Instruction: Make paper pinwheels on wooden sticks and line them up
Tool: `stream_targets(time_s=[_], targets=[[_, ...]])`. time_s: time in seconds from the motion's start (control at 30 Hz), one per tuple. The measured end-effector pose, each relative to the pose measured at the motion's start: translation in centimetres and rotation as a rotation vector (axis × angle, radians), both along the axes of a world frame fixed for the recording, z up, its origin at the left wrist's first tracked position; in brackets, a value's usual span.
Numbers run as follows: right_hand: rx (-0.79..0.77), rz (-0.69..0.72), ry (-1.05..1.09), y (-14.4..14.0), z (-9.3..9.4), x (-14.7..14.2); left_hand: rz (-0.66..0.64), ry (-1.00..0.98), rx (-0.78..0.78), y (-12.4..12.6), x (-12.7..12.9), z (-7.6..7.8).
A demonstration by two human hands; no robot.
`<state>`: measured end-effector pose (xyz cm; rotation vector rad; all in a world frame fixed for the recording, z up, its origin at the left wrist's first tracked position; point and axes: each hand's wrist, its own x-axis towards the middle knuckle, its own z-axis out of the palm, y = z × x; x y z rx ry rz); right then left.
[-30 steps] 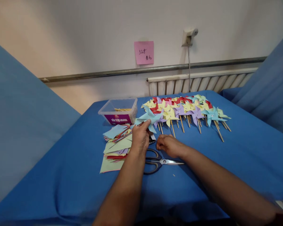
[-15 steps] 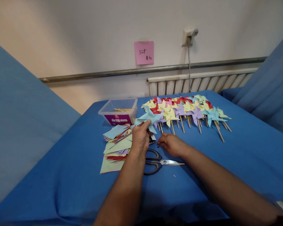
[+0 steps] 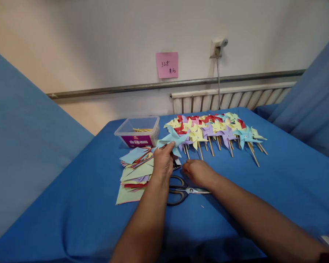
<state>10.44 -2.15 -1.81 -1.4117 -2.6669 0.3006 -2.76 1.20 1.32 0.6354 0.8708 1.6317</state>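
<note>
1. I see a light-blue paper pinwheel (image 3: pixel 174 137), its pointed blades folded and spread outward.
2. It's held just right of the frame's centre, slightly low, partly covered from where I stand.

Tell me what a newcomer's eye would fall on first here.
Probably the multicoloured paper pinwheels on wooden sticks, massed at the back right of the blue cloth-covered table. Next, the light-blue paper pinwheel in the left hand, at their left edge. Then the dark-handled metal scissors near the right hand.
</note>
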Motion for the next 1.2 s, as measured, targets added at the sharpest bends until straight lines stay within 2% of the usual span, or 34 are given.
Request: stream_targets(time_s=[0.17, 0.4, 0.47, 0.57, 0.67, 0.77, 0.93, 1.2], targets=[[0.034, -0.023, -0.104, -0.6, 0.3, -0.7, 0.018, 0.063, 0.02, 0.0, 0.1, -0.3], [0.053, -0.077, -0.07, -1.0, 0.0, -0.9, 0.113, 0.248, 0.08, 0.3, 0.1, -1.0], [0.06, -0.093, 0.024, -0.6, -0.3, -0.5, 0.14, 0.308, 0.067, 0.4, 0.0, -1.1], [0.101, -0.098, 0.347, 0.0, -0.3, 0.5, 0.178, 0.418, 0.049, 0.6, -0.2, -1.4], [0.24, -0.1, 0.731, 0.3, 0.2, 1.2, 0.184, 0.527, 0.056, 0.7, -0.3, -1.8], [0.372, -0.095, 0.935, 0.4, 0.7, 1.5, 0.173, 0.645, 0.049, 0.6, -0.3, -2.0], [0.474, -0.173, 0.977, 0.6, 0.8, 1.6, 0.135, 0.761, 0.048, 0.2, 0.1, -2.2], [0.451, -0.241, 0.915, 1.3, 0.8, 1.9, 0.026, 0.752, 0.075, -0.3, 1.3, -2.3]])
